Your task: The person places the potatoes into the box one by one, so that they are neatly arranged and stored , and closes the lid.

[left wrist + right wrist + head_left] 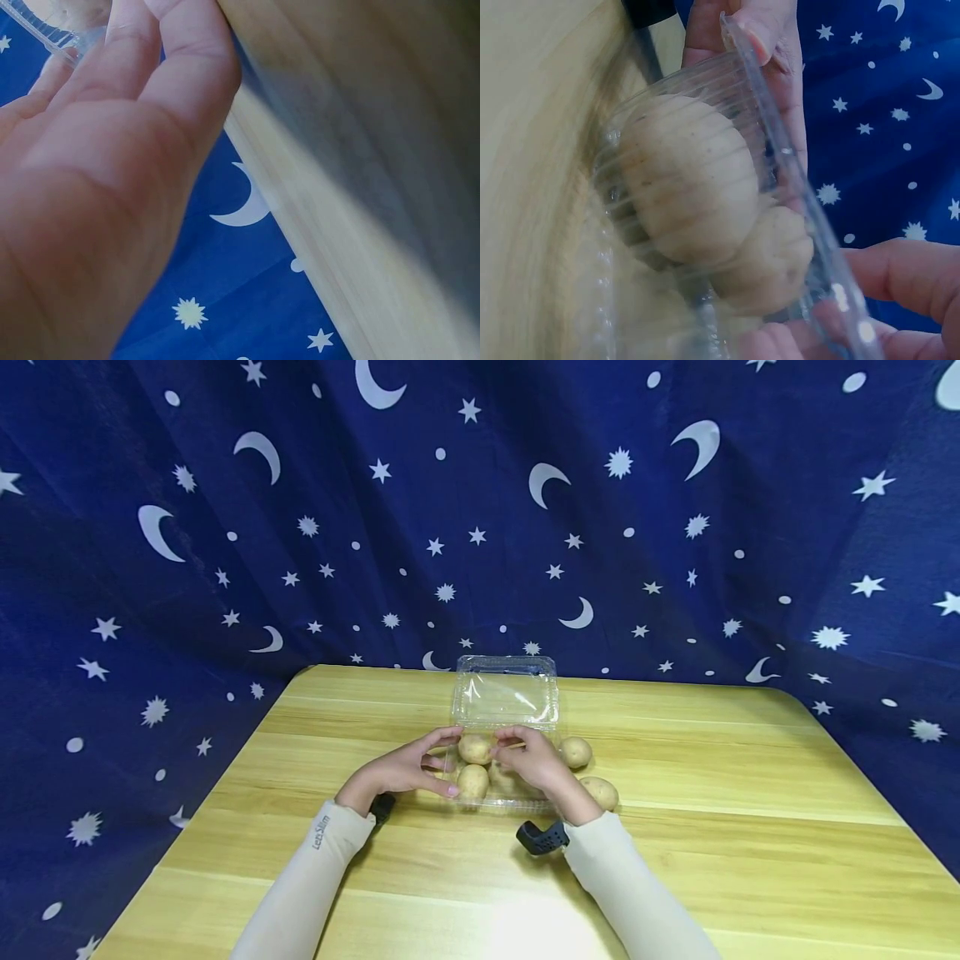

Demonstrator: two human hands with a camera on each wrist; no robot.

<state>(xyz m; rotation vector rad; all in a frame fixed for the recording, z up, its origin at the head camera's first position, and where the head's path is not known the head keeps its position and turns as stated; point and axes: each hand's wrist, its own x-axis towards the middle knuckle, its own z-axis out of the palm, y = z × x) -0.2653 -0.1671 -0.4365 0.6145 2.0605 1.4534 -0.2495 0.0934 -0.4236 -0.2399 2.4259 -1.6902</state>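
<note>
A clear plastic clamshell container lies on the table with its lid raised at the back. Inside it are a rear potato and a front potato; more potato surface shows under my right hand. My left hand holds the container's left side, thumb toward the front corner and fingers farther back. Over the container, my right hand has bent fingers, with the tips right beside the rear potato. Through the ribbed wall in the right wrist view, a large potato and a smaller potato show.
Two loose potatoes lie right of the container: one farther back, one nearer, partly behind the right forearm. The wooden table meets a dark blue curtain with moons and stars. Each wrist wears a black band.
</note>
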